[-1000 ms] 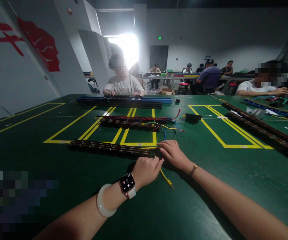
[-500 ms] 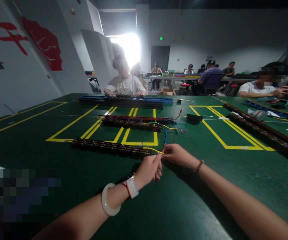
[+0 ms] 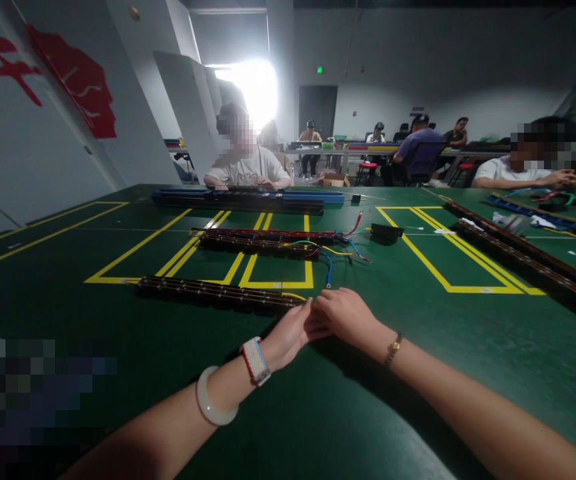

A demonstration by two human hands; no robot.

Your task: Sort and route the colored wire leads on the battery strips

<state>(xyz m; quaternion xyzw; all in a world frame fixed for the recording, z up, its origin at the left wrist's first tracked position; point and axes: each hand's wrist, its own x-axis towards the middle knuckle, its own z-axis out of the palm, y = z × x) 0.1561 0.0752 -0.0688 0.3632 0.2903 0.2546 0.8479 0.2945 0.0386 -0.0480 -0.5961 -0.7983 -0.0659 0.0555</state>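
Observation:
A long dark strip [image 3: 213, 291] with thin bright lines along it lies on the green table. From its right end a yellow wire [image 3: 294, 296] runs to my hands. My left hand [image 3: 288, 333], with a watch and a pale bangle on its arm, is closed on the wire's end. Against it, my right hand [image 3: 344, 316] has its fingers pressed together over the same spot; what they pinch is hidden. Just beyond my right hand lies the end of a blue wire [image 3: 329, 270], which comes from a second dark strip bundle [image 3: 263, 245].
A black piece [image 3: 387, 233] lies right of the second bundle. Blue and black rails [image 3: 248, 200] lie at the far edge, before a seated person [image 3: 248, 163]. Long dark strips [image 3: 533, 263] and another person [image 3: 513, 170] are at the right. Yellow tape [image 3: 448, 267] marks the table.
My hands have come closer together, and my right hand has moved slightly left and over the wire's end. Less of the yellow wire shows. The view has shifted a little.

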